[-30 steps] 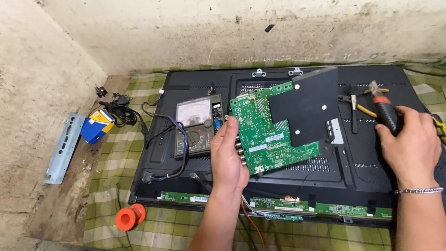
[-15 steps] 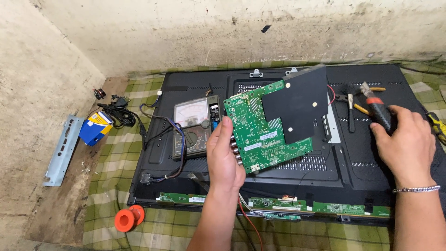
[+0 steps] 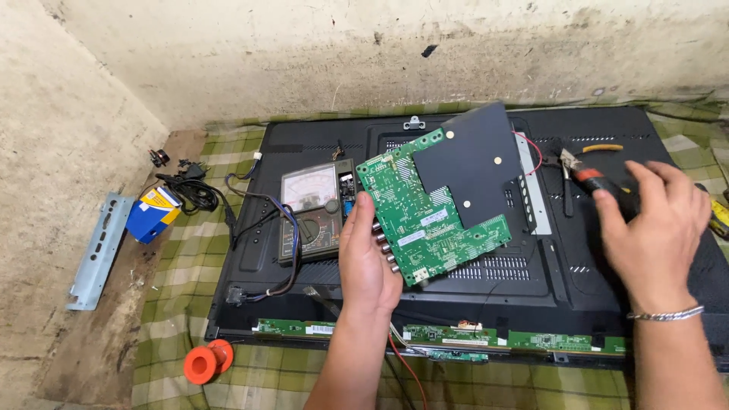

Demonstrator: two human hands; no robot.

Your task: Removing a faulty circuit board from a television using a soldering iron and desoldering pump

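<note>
My left hand (image 3: 367,262) grips the lower left edge of a green circuit board (image 3: 421,216) and holds it tilted above the black back panel of a flat television (image 3: 516,281). A black insulating sheet (image 3: 474,163) covers the board's upper right part. My right hand (image 3: 657,228) rests at the right side of the panel, its fingers loosely around a screwdriver with a red and black handle (image 3: 594,181). A thin red wire (image 3: 531,148) runs off the board's right edge.
An analogue multimeter (image 3: 313,206) with leads lies on the panel's left part. Pliers (image 3: 568,168) lie beside the screwdriver. On the checked cloth (image 3: 190,304) and the floor are an orange solder spool (image 3: 205,363), a blue box (image 3: 152,214), a black cable (image 3: 194,191) and a metal bracket (image 3: 95,250). Walls stand behind and to the left.
My left hand has raised the board and tilted it a little more. My right hand's fingers have loosened and spread over the screwdriver handle.
</note>
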